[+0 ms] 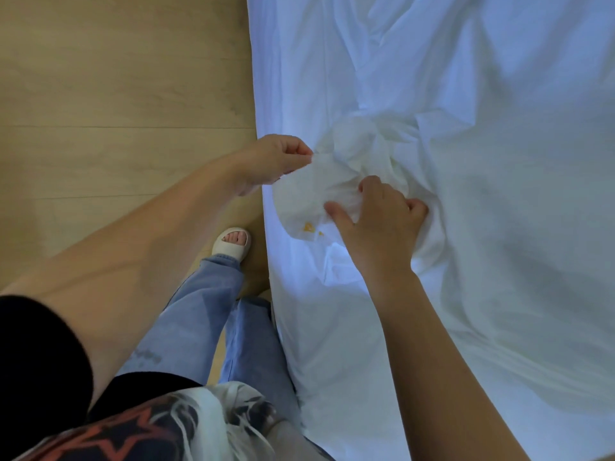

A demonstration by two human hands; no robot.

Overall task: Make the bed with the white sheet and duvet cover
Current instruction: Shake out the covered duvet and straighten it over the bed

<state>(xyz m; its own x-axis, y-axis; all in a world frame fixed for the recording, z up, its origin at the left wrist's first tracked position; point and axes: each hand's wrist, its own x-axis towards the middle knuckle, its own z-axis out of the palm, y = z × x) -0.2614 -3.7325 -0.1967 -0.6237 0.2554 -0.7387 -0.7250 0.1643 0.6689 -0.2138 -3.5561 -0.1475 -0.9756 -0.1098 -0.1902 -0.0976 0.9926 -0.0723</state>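
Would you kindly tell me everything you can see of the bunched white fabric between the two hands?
The bunched white fabric is thin, soft-looking cloth. It is gathered into a crumpled wad near the edge of the white bedding, by the wooden floor, and creases radiate out from it. Small yellow marks show on it. The left hand pinches its edge; the right hand grips a fold.

Wrinkled white bed linen (499,261) lies spread out; a bunched section (346,168) with yellow marks rises near its left edge.

A pale wooden floor (116,94) lies beside the bed, under a white sandal (233,244).
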